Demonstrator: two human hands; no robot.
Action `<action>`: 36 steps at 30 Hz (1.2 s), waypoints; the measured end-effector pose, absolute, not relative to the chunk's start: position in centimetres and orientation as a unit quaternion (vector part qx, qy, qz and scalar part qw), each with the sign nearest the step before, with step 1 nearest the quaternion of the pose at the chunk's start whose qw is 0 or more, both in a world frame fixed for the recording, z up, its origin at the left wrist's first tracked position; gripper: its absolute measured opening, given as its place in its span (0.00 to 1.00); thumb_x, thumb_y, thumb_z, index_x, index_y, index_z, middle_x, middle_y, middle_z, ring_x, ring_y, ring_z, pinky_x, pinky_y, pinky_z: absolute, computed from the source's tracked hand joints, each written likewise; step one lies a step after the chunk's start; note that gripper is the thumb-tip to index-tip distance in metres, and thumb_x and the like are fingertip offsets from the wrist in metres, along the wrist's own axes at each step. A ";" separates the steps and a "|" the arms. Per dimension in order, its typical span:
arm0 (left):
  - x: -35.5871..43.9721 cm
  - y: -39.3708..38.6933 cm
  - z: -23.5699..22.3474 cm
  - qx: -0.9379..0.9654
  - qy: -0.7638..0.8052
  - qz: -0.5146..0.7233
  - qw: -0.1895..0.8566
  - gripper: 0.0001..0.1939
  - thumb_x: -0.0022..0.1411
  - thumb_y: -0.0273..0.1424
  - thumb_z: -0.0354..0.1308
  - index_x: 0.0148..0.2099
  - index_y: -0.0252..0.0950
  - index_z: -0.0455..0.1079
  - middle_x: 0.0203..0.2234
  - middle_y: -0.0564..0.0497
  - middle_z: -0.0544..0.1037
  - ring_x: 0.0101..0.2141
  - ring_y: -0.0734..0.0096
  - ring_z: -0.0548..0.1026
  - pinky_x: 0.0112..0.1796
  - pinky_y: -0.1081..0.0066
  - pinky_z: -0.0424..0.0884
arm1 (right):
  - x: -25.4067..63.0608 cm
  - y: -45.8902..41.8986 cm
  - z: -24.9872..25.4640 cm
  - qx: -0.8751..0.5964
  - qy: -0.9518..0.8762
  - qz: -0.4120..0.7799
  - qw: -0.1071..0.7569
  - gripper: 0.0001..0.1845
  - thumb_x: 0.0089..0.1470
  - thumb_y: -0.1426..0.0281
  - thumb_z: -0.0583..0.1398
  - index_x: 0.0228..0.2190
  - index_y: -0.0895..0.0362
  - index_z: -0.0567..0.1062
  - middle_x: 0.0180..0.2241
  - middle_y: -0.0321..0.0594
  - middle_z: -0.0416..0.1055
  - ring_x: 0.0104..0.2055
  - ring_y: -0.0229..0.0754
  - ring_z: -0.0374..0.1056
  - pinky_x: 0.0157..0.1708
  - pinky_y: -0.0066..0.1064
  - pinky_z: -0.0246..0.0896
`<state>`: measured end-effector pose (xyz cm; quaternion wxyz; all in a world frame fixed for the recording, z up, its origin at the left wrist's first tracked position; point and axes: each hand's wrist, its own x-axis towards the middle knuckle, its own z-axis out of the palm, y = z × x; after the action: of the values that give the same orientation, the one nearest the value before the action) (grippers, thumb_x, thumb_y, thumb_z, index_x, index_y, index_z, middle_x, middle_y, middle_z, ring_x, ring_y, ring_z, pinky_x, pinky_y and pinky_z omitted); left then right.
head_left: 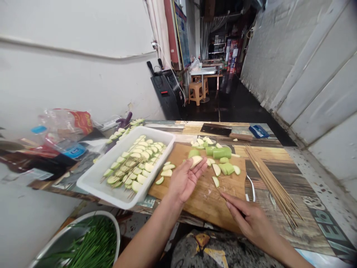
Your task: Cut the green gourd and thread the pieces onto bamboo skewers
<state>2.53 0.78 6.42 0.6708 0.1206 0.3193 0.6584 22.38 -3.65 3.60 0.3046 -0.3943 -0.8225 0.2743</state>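
My left hand [184,180], palm turned up over the cutting board [195,203], holds a pale half-round zucchini slice [196,160] between thumb and fingers. My right hand [251,216] pinches a thin bamboo skewer [222,194] above the board's right part. Another zucchini slice [215,181] is at the skewer's tip; whether it is pierced I cannot tell. Loose slices [167,173] and thick green zucchini pieces [222,153] lie on the board around my left hand. To the left, a white plastic tray [92,186] holds several skewers threaded with slices [139,154].
A bundle of bamboo skewers [270,182] lies on the table at right. Behind the board are a cleaver [216,129] and a blue dish [259,131]. Bottles and bags [74,149] crowd the left end. A metal bowl [118,227] of green stalks stands lower left.
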 end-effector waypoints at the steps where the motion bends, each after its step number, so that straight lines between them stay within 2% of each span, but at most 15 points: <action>1: 2.5 0.7 6.4 0.124 0.317 0.658 0.672 0.05 0.55 0.23 0.56 0.36 0.26 0.68 0.39 0.36 0.76 0.46 0.55 0.71 0.49 0.59 0.65 | 22.3 -3.6 3.6 -0.396 -0.821 0.274 0.306 0.18 0.56 0.72 0.50 0.47 0.57 0.71 0.42 0.43 0.74 0.38 0.40 0.73 0.38 0.28 0.68; 6: 2.7 0.7 6.3 0.139 0.315 0.652 0.675 0.05 0.55 0.24 0.56 0.36 0.28 0.68 0.36 0.39 0.77 0.45 0.57 0.72 0.49 0.59 0.64 | 21.6 -3.2 3.4 -0.414 -0.809 0.279 0.309 0.17 0.56 0.70 0.52 0.46 0.59 0.71 0.43 0.44 0.73 0.43 0.41 0.71 0.42 0.30 0.66; 11: 2.7 1.0 6.1 0.138 0.338 0.652 0.665 0.06 0.55 0.25 0.57 0.38 0.31 0.68 0.35 0.43 0.77 0.43 0.60 0.74 0.48 0.57 0.65 | 20.6 -2.4 3.1 -0.425 -0.801 0.271 0.324 0.15 0.56 0.70 0.52 0.43 0.58 0.73 0.38 0.42 0.76 0.37 0.41 0.73 0.37 0.30 0.67; 15: 2.7 1.3 5.9 0.119 0.340 0.663 0.656 0.04 0.55 0.25 0.57 0.35 0.31 0.68 0.34 0.45 0.78 0.43 0.60 0.74 0.48 0.57 0.66 | 20.1 -2.2 3.0 -0.427 -0.800 0.264 0.329 0.15 0.56 0.70 0.51 0.40 0.56 0.74 0.36 0.41 0.76 0.36 0.42 0.73 0.35 0.30 0.68; 21: 2.9 1.6 5.8 0.121 0.343 0.676 0.641 0.02 0.55 0.23 0.57 0.33 0.29 0.68 0.33 0.43 0.78 0.42 0.61 0.74 0.48 0.61 0.67 | 20.0 -2.1 2.7 -0.425 -0.799 0.269 0.329 0.16 0.57 0.70 0.50 0.42 0.57 0.74 0.37 0.41 0.76 0.36 0.42 0.73 0.38 0.31 0.67; 29: 3.0 1.9 5.9 0.075 0.351 0.671 0.649 0.04 0.57 0.23 0.54 0.36 0.28 0.67 0.35 0.40 0.77 0.42 0.61 0.74 0.45 0.64 0.70 | 20.0 -2.2 2.8 -0.425 -0.801 0.258 0.335 0.15 0.56 0.70 0.51 0.40 0.57 0.74 0.36 0.41 0.77 0.35 0.41 0.73 0.37 0.30 0.68; 36: 3.2 2.0 6.2 0.061 0.358 0.686 0.631 0.02 0.58 0.22 0.53 0.33 0.27 0.66 0.33 0.39 0.77 0.40 0.61 0.75 0.45 0.63 0.70 | 20.2 -2.4 3.5 -0.415 -0.809 0.255 0.329 0.15 0.56 0.71 0.50 0.40 0.57 0.74 0.35 0.42 0.77 0.34 0.41 0.73 0.34 0.28 0.67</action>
<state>3.17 1.96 6.25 0.6310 0.0610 0.3577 0.6857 20.24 -2.44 3.47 0.3290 -0.4151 -0.8090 0.2551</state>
